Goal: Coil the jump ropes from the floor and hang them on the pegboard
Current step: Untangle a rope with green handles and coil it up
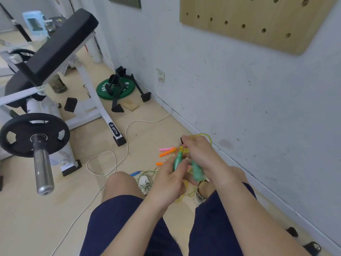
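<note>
My left hand (170,180) grips a green jump-rope handle (177,159) low in the middle of the view. My right hand (198,152) holds the yellow-green cord (205,135) of that rope, looped above its fingers, and a second green handle (197,172) hangs blurred below it. Orange handles (167,152), a pink handle (164,149) and a blue handle (135,173) lie on the floor among tangled green cord (147,174). The wooden pegboard (258,21) hangs on the wall at the upper right, its holes bare.
A white weight bench frame (103,111) with a black plate on a bar (35,134) stands at left. A green weight plate (115,89) and black stands sit by the wall. A white cable (127,137) snakes across the floor. My knees fill the bottom.
</note>
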`<state>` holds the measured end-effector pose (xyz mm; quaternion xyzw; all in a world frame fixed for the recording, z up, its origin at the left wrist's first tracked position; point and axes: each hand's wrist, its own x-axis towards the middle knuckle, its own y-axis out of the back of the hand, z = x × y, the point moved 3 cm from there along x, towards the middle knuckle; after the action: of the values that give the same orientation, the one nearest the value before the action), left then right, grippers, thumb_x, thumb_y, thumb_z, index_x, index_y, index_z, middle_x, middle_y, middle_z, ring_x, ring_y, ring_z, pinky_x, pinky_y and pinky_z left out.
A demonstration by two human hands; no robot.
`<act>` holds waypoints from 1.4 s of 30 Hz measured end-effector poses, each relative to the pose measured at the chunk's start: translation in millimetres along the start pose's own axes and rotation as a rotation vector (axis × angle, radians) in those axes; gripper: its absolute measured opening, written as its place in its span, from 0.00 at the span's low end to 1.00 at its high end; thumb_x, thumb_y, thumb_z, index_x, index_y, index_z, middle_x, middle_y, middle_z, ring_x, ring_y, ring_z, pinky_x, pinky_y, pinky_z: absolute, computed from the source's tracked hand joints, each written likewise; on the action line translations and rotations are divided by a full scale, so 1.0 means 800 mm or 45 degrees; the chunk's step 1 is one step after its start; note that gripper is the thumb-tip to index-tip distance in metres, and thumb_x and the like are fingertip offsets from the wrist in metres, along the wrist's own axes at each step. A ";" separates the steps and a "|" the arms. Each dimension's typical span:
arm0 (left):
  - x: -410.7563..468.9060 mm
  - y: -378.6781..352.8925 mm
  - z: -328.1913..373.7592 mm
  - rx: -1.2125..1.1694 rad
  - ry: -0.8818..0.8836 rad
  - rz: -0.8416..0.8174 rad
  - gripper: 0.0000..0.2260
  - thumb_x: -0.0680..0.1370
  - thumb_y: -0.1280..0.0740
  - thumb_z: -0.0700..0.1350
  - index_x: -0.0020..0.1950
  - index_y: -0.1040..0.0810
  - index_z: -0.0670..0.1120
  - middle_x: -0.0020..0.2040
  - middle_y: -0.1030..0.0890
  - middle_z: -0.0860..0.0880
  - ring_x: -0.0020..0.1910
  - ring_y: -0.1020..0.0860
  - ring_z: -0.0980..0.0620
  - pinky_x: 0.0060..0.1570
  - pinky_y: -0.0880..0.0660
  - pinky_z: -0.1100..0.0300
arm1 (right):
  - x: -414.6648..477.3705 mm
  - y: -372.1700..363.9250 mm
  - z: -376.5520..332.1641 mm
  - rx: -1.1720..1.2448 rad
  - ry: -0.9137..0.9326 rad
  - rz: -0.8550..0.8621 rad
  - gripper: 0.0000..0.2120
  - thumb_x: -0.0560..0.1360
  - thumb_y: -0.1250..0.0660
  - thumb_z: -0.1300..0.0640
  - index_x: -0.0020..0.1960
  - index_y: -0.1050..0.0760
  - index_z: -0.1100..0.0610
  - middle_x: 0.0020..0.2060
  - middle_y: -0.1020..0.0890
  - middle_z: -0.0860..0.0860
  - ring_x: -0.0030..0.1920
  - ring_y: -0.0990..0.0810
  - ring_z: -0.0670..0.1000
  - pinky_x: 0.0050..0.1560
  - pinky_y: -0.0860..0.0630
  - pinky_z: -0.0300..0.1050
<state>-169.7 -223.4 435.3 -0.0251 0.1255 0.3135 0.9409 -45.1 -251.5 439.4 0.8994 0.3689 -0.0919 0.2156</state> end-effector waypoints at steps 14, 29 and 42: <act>0.051 0.063 0.032 -1.127 0.170 0.162 0.09 0.82 0.44 0.43 0.54 0.26 0.43 0.36 0.25 0.47 0.30 0.25 0.52 0.29 0.25 0.64 | -0.003 0.062 -0.019 0.029 -0.049 -0.129 0.23 0.77 0.43 0.66 0.72 0.37 0.63 0.42 0.15 0.59 0.28 0.31 0.49 0.26 0.33 0.39; 0.042 0.007 0.015 -0.661 0.118 0.038 0.13 0.76 0.33 0.42 0.49 0.20 0.31 0.41 0.18 0.37 0.35 0.18 0.47 0.36 0.19 0.58 | -0.038 0.012 -0.017 -0.168 0.307 -0.518 0.30 0.82 0.47 0.61 0.80 0.53 0.44 0.75 0.38 0.41 0.75 0.40 0.42 0.73 0.39 0.39; 0.040 0.007 0.019 -0.420 0.020 0.265 0.10 0.79 0.35 0.39 0.42 0.16 0.39 0.38 0.19 0.38 0.33 0.21 0.47 0.33 0.22 0.56 | -0.048 0.011 -0.012 -0.201 0.183 -0.555 0.34 0.82 0.44 0.58 0.79 0.62 0.44 0.72 0.34 0.48 0.61 0.22 0.54 0.58 0.21 0.54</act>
<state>-144.7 -198.3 442.0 -0.1682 0.0817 0.4251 0.8856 -66.2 -276.4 462.9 0.7832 0.5746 -0.0427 0.2335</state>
